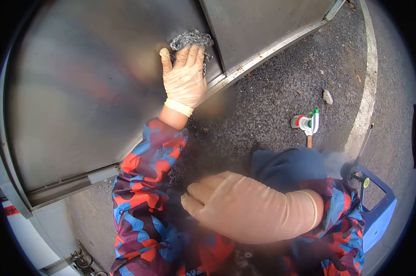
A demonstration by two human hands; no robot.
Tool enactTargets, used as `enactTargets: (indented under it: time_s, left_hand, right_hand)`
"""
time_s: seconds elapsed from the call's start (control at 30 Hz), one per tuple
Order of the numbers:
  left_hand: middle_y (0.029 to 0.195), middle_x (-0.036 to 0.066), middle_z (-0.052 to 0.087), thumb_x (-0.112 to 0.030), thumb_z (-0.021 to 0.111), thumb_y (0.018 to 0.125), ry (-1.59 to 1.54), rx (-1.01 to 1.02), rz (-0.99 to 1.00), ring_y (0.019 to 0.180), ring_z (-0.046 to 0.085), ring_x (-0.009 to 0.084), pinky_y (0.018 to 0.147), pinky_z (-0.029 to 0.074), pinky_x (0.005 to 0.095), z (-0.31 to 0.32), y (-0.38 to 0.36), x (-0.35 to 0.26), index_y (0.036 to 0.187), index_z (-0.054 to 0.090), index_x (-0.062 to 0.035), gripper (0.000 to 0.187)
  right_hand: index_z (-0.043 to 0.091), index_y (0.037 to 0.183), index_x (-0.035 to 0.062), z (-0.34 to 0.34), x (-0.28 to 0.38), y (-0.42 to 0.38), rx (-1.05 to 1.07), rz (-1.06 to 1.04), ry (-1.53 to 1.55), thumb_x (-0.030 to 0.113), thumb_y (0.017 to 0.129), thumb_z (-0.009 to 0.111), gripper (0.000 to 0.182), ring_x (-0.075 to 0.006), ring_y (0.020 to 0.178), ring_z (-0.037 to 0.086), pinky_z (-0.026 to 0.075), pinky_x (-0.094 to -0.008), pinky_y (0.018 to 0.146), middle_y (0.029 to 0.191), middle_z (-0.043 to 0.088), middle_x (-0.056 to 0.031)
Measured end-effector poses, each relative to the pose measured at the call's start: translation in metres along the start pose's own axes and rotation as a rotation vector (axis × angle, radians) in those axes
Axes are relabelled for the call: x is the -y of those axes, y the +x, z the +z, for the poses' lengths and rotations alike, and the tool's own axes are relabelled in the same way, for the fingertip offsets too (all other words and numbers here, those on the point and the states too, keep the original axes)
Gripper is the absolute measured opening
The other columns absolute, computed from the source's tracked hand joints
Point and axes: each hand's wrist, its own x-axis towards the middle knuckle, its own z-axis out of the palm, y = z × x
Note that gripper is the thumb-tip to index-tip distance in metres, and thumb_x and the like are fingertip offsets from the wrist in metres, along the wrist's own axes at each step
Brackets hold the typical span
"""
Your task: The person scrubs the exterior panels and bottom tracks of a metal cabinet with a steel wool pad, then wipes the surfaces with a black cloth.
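Note:
My left hand [185, 83], in a pale glove, presses a grey, shiny steel wool pad [191, 38] against a metal panel [93, 92], close to its lower right corner. Parts of the pad show beyond the fingers and along the hand's side. Nearer to me, my right hand [254, 209] is gloved too and hangs in front of my body, blurred. Its fingers curl inward, and its palm is hidden, so I cannot see what it holds, if anything. Both arms wear red, blue and maroon patterned sleeves.
A white-and-green spray bottle [304, 122] is on the asphalt, beside a short brown handle [309, 141]. A stone [327, 97] lies farther off. At right stands a blue plastic container [380, 221] with a thin wand. A second metal panel [263, 27] adjoins the first.

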Motion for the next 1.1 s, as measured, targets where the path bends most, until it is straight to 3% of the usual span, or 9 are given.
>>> enactTargets:
  time_s: [0.07,0.2,0.23,0.43,0.5,0.67,0.83,0.9,1.1]
  left_hand:
    - [0.129,0.001,0.059,-0.021,0.061,0.075,0.034,-0.067,-0.033,0.124,0.05,0.0186,0.115,0.01,0.0601,-0.022,0.02,0.001,0.128,0.059,-0.0094,0.054]
    - [0.128,0.0,0.061,-0.017,0.054,0.08,0.018,0.034,0.159,0.125,0.05,0.0155,0.117,0.01,0.0591,0.048,-0.027,-0.003,0.125,0.061,-0.0094,0.046]
    - [0.131,-0.002,0.06,-0.017,0.047,0.086,-0.005,0.117,0.141,0.129,0.047,0.0127,0.119,0.015,0.0518,0.054,-0.039,-0.009,0.128,0.059,-0.0073,0.045]
    - [0.13,0.002,0.059,-0.016,0.058,0.078,-0.006,0.041,0.008,0.125,0.049,0.0185,0.115,0.011,0.0594,0.008,-0.007,-0.004,0.128,0.058,-0.008,0.051]
    - [0.127,0.0,0.062,-0.017,0.051,0.085,0.043,-0.047,-0.015,0.124,0.051,0.0166,0.116,0.009,0.0574,-0.008,0.008,-0.006,0.126,0.06,-0.0081,0.043]
    - [0.128,0.001,0.061,-0.016,0.053,0.081,0.003,0.111,0.122,0.125,0.05,0.0183,0.116,0.011,0.0608,0.059,-0.054,-0.008,0.127,0.06,-0.0076,0.047]
    - [0.129,-0.002,0.06,-0.017,0.052,0.082,0.032,0.1,-0.032,0.126,0.049,0.0163,0.116,0.009,0.0589,0.004,-0.013,-0.008,0.128,0.06,-0.01,0.046]
    - [0.13,0.002,0.057,-0.018,0.061,0.075,0.055,-0.039,-0.052,0.125,0.048,0.0214,0.113,0.01,0.0628,-0.013,0.013,-0.005,0.129,0.057,-0.01,0.055]
    - [0.133,-0.001,0.059,-0.016,0.048,0.086,0.023,0.258,0.16,0.128,0.049,0.0147,0.117,0.015,0.0555,0.069,-0.068,-0.015,0.128,0.058,-0.0062,0.044]
  right_hand:
    - [0.057,0.091,0.0031,0.003,-0.003,0.001,0.007,0.003,0.015,0.015,0.069,0.064,0.026,-0.0222,0.079,0.06,0.048,-0.034,0.067,0.08,0.054,-0.0061]
    - [0.056,0.087,0.0052,0.002,-0.004,0.003,-0.04,0.013,-0.096,0.017,0.072,0.062,0.02,-0.0215,0.078,0.06,0.048,-0.033,0.065,0.078,0.054,-0.0052]
    - [0.056,0.085,0.0059,0.001,-0.003,0.001,-0.044,0.025,-0.125,0.018,0.073,0.062,0.019,-0.0213,0.077,0.06,0.048,-0.0328,0.065,0.077,0.054,-0.005]
    - [0.055,0.084,0.0068,0.002,-0.004,-0.012,-0.049,0.029,-0.085,0.019,0.075,0.062,0.017,-0.021,0.076,0.06,0.048,-0.0334,0.065,0.076,0.054,-0.005]
    - [0.055,0.084,0.0066,0.001,-0.005,-0.011,-0.048,0.033,-0.077,0.019,0.074,0.063,0.018,-0.0214,0.077,0.061,0.048,-0.0337,0.065,0.077,0.054,-0.0053]
    - [0.055,0.084,0.0062,-0.001,-0.003,-0.011,-0.08,0.024,-0.087,0.02,0.074,0.064,0.02,-0.0223,0.077,0.061,0.049,-0.0345,0.065,0.077,0.055,-0.0057]
    - [0.055,0.085,0.0057,-0.003,-0.002,-0.015,-0.064,0.035,-0.101,0.02,0.074,0.066,0.02,-0.0226,0.077,0.061,0.049,-0.0349,0.066,0.077,0.055,-0.0061]
    - [0.055,0.085,0.0056,0.001,-0.003,-0.013,-0.066,0.037,-0.074,0.02,0.075,0.066,0.021,-0.023,0.077,0.061,0.049,-0.0352,0.066,0.077,0.056,-0.0065]
    - [0.056,0.087,0.0055,0.001,-0.004,-0.01,-0.044,0.031,-0.043,0.021,0.074,0.067,0.023,-0.0245,0.079,0.061,0.05,-0.036,0.068,0.079,0.057,-0.0076]
